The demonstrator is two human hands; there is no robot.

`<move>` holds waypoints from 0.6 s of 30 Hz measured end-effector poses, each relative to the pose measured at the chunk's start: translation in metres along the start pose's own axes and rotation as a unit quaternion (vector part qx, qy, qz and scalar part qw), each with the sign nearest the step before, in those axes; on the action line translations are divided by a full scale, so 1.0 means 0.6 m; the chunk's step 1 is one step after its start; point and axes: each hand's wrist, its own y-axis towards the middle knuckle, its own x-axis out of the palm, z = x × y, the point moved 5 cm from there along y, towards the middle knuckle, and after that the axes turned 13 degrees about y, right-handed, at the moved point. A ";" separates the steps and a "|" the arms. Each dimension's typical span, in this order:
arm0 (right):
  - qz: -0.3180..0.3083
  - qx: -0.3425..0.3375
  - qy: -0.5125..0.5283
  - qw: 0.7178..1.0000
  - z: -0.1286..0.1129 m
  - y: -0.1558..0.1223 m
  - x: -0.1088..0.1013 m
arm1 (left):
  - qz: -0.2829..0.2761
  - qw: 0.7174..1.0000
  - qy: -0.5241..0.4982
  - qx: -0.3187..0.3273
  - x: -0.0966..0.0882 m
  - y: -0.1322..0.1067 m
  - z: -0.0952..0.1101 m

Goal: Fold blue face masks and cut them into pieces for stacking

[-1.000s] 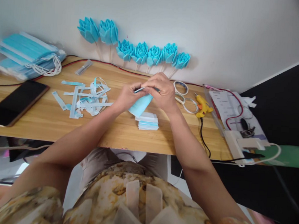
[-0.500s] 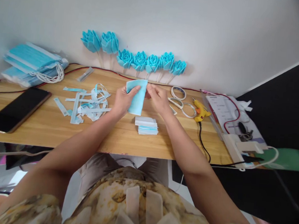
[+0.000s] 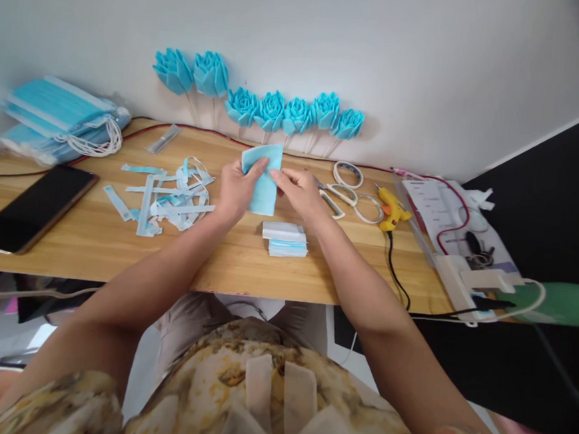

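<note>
A light blue sheet of mask fabric [image 3: 265, 195] is held up over the table between both hands. My left hand [image 3: 239, 185] grips its left side, with the thumb lying across the front. My right hand [image 3: 299, 190] pinches the right edge between thumb and fingers; the fingertips behind the sheet are hidden. Just below the hands lies a small stack of folded white and blue pieces [image 3: 287, 247]. Cut mask strips and ear loops [image 3: 171, 194] are heaped left of my left hand. Scissors [image 3: 342, 194] lie partly behind my right hand.
Several blue fabric flowers on sticks [image 3: 272, 112] lean against the wall. Packed masks [image 3: 61, 115] and a phone [image 3: 34, 207] lie at left. Tape rolls [image 3: 347, 175], a yellow glue gun [image 3: 393, 210] with its cord, papers [image 3: 438, 205] and a power strip [image 3: 457, 290] occupy the right.
My right hand has moved left and a little down along the sheet's right side, its fingers now overlapping the front edge. The left hand keeps its grip. The whole view has shifted slightly.
</note>
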 end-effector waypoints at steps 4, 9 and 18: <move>-0.051 0.050 0.028 0.997 0.014 -0.005 0.018 | 0.034 0.999 0.024 0.007 -0.009 0.007 -0.004; -0.120 0.080 0.006 0.989 0.022 -0.008 0.029 | 0.067 0.998 0.013 -0.003 -0.020 0.019 -0.007; -0.161 0.069 -0.025 0.984 0.012 -0.014 0.042 | 0.100 0.992 -0.061 -0.040 -0.040 0.035 -0.003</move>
